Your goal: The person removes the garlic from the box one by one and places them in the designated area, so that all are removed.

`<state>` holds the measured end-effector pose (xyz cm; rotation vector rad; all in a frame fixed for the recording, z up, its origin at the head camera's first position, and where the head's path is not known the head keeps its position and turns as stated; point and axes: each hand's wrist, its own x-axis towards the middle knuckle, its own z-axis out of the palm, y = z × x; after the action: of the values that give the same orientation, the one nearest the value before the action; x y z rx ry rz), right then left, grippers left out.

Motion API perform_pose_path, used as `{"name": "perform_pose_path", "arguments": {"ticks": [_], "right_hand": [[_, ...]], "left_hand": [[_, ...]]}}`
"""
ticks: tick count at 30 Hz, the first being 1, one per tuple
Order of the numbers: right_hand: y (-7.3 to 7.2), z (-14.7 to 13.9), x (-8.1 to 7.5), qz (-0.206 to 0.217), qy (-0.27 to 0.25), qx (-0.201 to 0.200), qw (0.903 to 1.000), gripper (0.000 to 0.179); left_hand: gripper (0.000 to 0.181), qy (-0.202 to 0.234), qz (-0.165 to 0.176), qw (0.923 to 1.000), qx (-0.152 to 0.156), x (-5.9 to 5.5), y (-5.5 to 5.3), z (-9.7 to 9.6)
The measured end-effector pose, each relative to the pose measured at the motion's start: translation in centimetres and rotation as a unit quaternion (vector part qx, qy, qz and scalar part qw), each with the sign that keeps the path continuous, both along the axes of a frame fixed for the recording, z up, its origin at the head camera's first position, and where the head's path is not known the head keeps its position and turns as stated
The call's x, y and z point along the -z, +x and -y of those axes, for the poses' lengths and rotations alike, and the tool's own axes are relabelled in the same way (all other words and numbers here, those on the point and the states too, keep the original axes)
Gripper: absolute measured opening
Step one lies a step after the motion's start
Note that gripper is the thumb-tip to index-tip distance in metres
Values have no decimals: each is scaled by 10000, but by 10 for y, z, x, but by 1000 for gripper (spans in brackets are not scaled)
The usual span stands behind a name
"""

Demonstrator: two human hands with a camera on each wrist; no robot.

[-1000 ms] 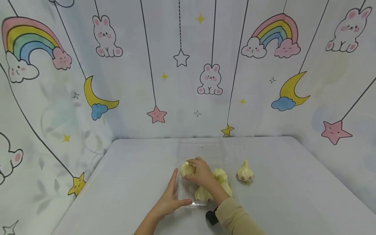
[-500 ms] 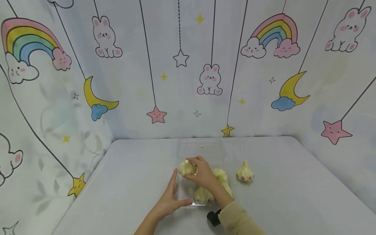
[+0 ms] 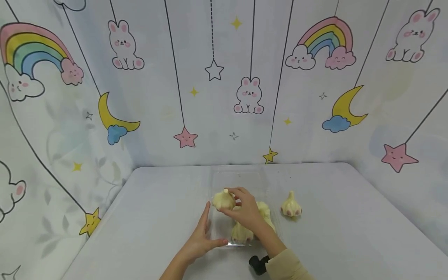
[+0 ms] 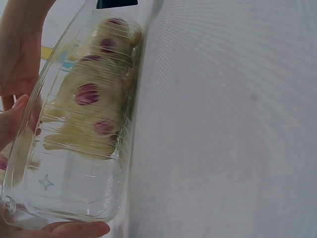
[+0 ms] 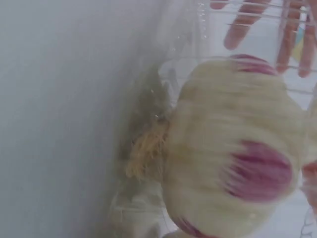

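Note:
My right hand (image 3: 246, 212) grips a pale garlic bulb (image 3: 223, 201) between thumb and fingertips, stem upward, over the left part of a clear plastic container (image 3: 236, 244). Spread around the container's front left corner is my left hand (image 3: 201, 238), its fingers straight along the side and thumb at the front edge. Several garlic bulbs (image 4: 89, 94) with purple patches sit inside, toward the right end; my right forearm partly hides them in the head view. Through the plastic, the right wrist view shows one bulb (image 5: 233, 109) close up, with left-hand fingers (image 5: 242, 27) beyond it.
Another garlic bulb (image 3: 291, 206) stands on the white table (image 3: 332, 241) to the right of the container. A clear lid (image 3: 239, 179) extends behind the container. A black device (image 3: 258, 265) is at my right wrist. A patterned cloth backdrop (image 3: 161, 85) rises behind the table.
The held bulb has come up slightly and leans a little differently. My right hand and sleeve have shifted slightly to the right. The left hand stays at the container's corner.

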<state>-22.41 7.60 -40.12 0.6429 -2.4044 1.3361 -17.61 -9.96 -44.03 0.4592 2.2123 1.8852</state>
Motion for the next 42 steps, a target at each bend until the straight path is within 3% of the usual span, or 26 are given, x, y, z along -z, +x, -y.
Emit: {"name": "perform_pose_path", "arguments": {"ticks": [10, 21, 34, 40, 42], "right_hand": [[11, -20, -6, 220, -133, 362, 9990, 53], [20, -42, -11, 484, -594, 411, 9962, 53], [23, -50, -18, 247, -348, 304, 9986, 53], [37, -52, -43, -219, -302, 307, 9988, 47], [35, -57, -45, -217, -249, 338, 9989, 47]], "left_hand": [[118, -30, -112, 9999, -49, 0, 1, 0], [120, -244, -168, 9995, -93, -2, 2, 0], [118, -207, -144, 9995, -187, -2, 2, 1], [119, -225, -155, 9995, -154, -2, 0, -3], [119, -221, -163, 9995, -174, -2, -1, -3]]}}
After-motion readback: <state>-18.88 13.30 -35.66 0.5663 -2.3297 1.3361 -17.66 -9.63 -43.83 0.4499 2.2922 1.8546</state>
